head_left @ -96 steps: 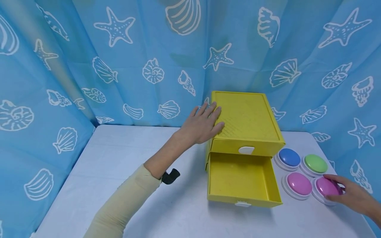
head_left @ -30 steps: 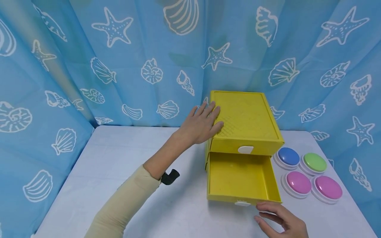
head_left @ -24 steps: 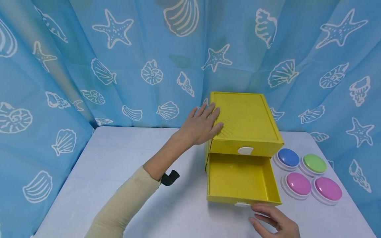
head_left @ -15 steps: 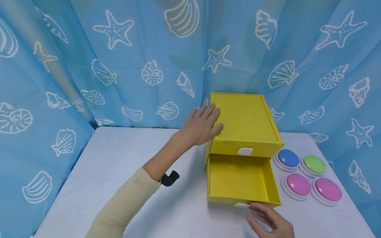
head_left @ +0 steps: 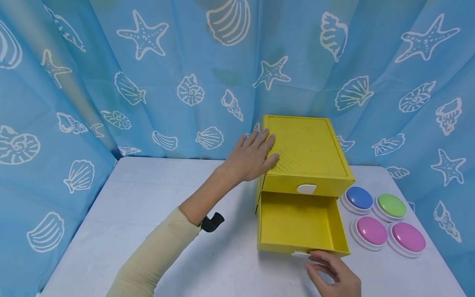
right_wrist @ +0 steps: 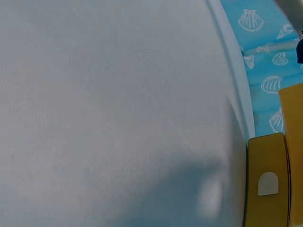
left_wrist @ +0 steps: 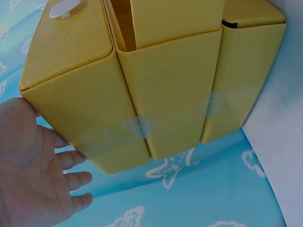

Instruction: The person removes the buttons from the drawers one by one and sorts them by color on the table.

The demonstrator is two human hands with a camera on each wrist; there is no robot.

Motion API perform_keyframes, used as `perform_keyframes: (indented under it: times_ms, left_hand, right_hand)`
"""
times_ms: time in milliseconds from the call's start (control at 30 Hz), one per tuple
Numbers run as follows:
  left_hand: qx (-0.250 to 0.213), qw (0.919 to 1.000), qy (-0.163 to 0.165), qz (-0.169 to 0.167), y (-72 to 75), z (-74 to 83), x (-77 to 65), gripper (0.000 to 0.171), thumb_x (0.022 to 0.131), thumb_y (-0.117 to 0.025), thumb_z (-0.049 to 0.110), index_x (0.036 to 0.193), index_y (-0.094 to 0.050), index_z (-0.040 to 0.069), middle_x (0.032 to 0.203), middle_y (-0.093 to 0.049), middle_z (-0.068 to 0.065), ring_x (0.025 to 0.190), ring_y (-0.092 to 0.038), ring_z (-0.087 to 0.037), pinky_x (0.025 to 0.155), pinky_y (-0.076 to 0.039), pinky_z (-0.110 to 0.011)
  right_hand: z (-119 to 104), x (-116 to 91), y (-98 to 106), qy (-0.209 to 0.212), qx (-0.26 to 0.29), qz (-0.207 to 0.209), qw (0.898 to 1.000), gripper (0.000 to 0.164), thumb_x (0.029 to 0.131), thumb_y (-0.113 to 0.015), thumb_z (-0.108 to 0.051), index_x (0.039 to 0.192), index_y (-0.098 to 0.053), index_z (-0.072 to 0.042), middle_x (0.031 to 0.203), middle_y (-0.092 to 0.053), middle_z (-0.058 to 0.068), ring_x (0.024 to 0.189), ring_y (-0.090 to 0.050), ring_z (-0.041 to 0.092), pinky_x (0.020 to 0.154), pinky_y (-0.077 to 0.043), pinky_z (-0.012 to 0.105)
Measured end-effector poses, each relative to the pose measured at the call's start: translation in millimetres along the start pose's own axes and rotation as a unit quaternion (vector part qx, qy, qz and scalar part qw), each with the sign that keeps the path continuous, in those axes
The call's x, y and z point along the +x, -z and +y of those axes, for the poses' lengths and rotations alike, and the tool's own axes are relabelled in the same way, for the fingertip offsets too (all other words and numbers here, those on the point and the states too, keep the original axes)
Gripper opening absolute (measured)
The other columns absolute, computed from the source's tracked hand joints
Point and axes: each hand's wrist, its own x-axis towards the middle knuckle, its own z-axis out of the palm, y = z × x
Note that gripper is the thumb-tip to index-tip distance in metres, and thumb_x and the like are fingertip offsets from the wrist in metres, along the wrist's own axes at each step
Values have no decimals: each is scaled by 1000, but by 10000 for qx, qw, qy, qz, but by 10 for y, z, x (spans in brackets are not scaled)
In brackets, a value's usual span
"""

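A yellow drawer cabinet (head_left: 308, 144) stands on the table, its middle drawer (head_left: 297, 231) pulled out and bare inside. My left hand (head_left: 248, 159) lies with spread fingers on the cabinet's top left edge; in the left wrist view the hand (left_wrist: 38, 175) is against the yellow side. My right hand (head_left: 337, 276) is at the drawer's front, its index fingertip by the right end of the white handle (head_left: 300, 254). The thumb is held below, a gap between it and the index finger. In the right wrist view no hand shows, only a drawer front with its handle (right_wrist: 268, 184).
Several round push lights sit right of the cabinet: a blue one (head_left: 359, 198), a green one (head_left: 391, 206) and pink ones (head_left: 372, 231). A blue shell-patterned curtain (head_left: 178, 82) hangs behind and at both sides of the white table (head_left: 148, 206).
My right hand has left the rightmost pink light, come to the drawer's front and slid left to its handle. My left hand has stayed on the cabinet.
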Motion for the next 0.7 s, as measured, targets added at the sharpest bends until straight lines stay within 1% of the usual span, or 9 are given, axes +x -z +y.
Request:
perform_keyframes:
  times_ms: [33, 200, 300, 467, 533, 633, 700]
  left_hand:
    - [-8, 10000, -3, -2, -3, 0, 1, 62, 98, -14, 51, 149, -9, 17, 154, -1, -2, 139, 1, -23, 109, -2, -44]
    - [-72, 10000, -3, -22, -11, 3, 3, 62, 97, -13, 51, 149, -8, 18, 154, -1, -2, 139, 2, -23, 109, -1, -43]
    - [-67, 10000, 11, -34, -11, 4, 5, 62, 97, -12, 52, 149, -8, 18, 154, -1, -1, 139, 2, -23, 109, 0, -43]
    - [-36, 10000, 31, -23, -9, 7, 9, 62, 97, -13, 52, 149, -9, 18, 154, -1, -2, 139, 1, -23, 110, -1, -43]
    - [-16, 10000, 33, -15, -8, 8, 7, 62, 98, -14, 51, 149, -9, 18, 154, -2, -2, 139, 0, -23, 110, -2, -43]
    - [1, 10000, 31, -6, -4, 6, 3, 62, 98, -14, 51, 149, -9, 18, 154, -2, -2, 139, 0, -23, 110, -2, -43]
    - [-14, 10000, 28, 7, -1, 4, 3, 61, 98, -14, 51, 149, -10, 18, 154, -2, -2, 139, 0, -23, 110, -2, -43]
  right_hand:
    - [6, 10, -10, 65, 61, 50, 9999, 31, 64, -80, 7, 89, -66, -7, 85, -65, 0, 70, -63, 9, 64, -52, 21]
    - [32, 52, -46, 194, -80, 319, 9993, 30, 64, -80, 4, 88, -65, -6, 83, -63, -1, 70, -60, 7, 63, -51, 17]
    - [40, 78, -65, 132, -235, 422, 9987, 30, 65, -81, 1, 88, -64, -8, 83, -62, -3, 70, -58, 6, 64, -49, 13]
    - [55, 135, -100, 92, -329, 584, 9977, 29, 67, -81, -5, 89, -63, -11, 83, -61, -6, 74, -58, 11, 64, -47, 11]
    - [64, 156, -110, 159, -266, 653, 9974, 28, 68, -81, -5, 89, -63, -11, 83, -61, -6, 73, -59, 12, 63, -47, 11]
    - [74, 181, -125, 255, -178, 714, 9970, 26, 69, -80, -6, 88, -63, -11, 83, -61, -7, 73, -59, 10, 63, -47, 11]
    - [76, 202, -134, 394, -145, 720, 9965, 26, 69, -80, -6, 89, -63, -10, 84, -61, -7, 73, -58, 8, 63, -47, 11]
